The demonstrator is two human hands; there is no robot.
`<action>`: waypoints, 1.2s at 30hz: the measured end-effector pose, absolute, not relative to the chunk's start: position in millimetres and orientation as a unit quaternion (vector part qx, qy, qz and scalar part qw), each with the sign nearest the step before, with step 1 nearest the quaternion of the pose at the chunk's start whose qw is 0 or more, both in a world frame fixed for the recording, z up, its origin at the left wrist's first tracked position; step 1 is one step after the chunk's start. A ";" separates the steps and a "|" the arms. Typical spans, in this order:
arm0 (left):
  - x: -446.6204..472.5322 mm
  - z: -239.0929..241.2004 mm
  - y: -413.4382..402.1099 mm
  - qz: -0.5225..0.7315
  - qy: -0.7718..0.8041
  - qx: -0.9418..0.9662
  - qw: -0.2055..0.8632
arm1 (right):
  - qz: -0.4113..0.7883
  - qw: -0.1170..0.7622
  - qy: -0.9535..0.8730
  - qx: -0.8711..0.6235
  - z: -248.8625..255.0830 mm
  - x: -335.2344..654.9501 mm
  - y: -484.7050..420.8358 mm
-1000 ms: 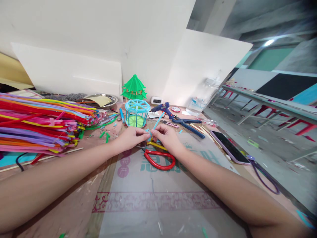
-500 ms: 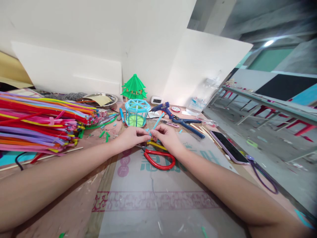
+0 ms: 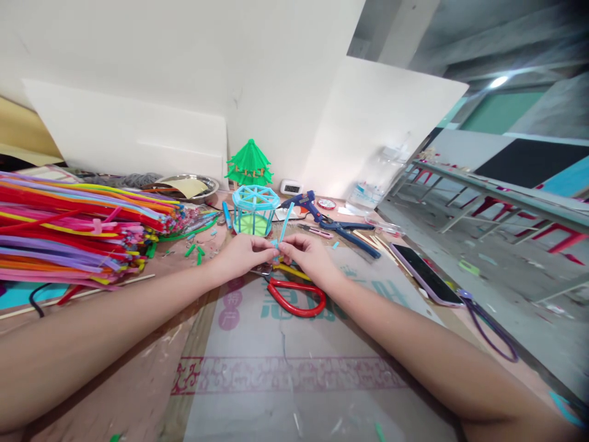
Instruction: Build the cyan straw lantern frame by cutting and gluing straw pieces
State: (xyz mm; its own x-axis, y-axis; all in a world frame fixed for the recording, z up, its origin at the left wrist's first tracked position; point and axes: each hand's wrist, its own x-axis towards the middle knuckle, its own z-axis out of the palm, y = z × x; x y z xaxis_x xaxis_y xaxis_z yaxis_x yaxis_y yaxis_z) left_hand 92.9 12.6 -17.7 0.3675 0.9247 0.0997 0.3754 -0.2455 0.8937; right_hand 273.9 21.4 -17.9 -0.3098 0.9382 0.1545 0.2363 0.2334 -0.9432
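Between my fingertips is a light-blue pipe cleaner (image 3: pixel 286 222), its free end sticking up. My left hand (image 3: pixel 251 253) pinches its lower part, and my right hand (image 3: pixel 307 256) pinches it right beside, the two hands nearly touching. How the lower end is bent is hidden by the fingers. Just below the hands lie red-handled scissors (image 3: pixel 297 299), with a yellow-handled tool (image 3: pixel 293 271) partly covered by my right hand. Behind them stands a light-blue octagonal frame (image 3: pixel 256 209) with a green base, and a green tiered roof (image 3: pixel 251 162) behind that.
Bundles of coloured pipe cleaners (image 3: pixel 69 227) fill the left side. A blue glue gun (image 3: pixel 304 201), pliers (image 3: pixel 352 233), a pink cutter (image 3: pixel 316 231) and a small clock (image 3: pixel 291 186) stand at the back. At right are a phone (image 3: pixel 426 274) and a plastic bottle (image 3: pixel 368 187).
The free end of the light-blue pipe cleaner has swung left and more upright. Both hands stay nearly in place, still pinching.
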 end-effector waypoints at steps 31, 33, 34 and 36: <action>69.9 25.9 21.8 0.407 0.403 0.712 0.406 | 0.090 -0.025 -0.916 -0.389 34.6 306.5 -13.4; 70.3 29.5 19.9 0.415 0.407 0.704 0.409 | 0.093 -0.038 -0.917 -0.385 30.2 301.0 -15.5; 70.1 31.1 19.5 0.420 0.405 0.700 0.412 | 0.093 -0.041 -0.916 -0.389 28.3 298.3 -16.8; 68.5 34.1 19.8 0.429 0.397 0.696 0.417 | 0.096 -0.037 -0.909 -0.403 25.6 294.3 -19.6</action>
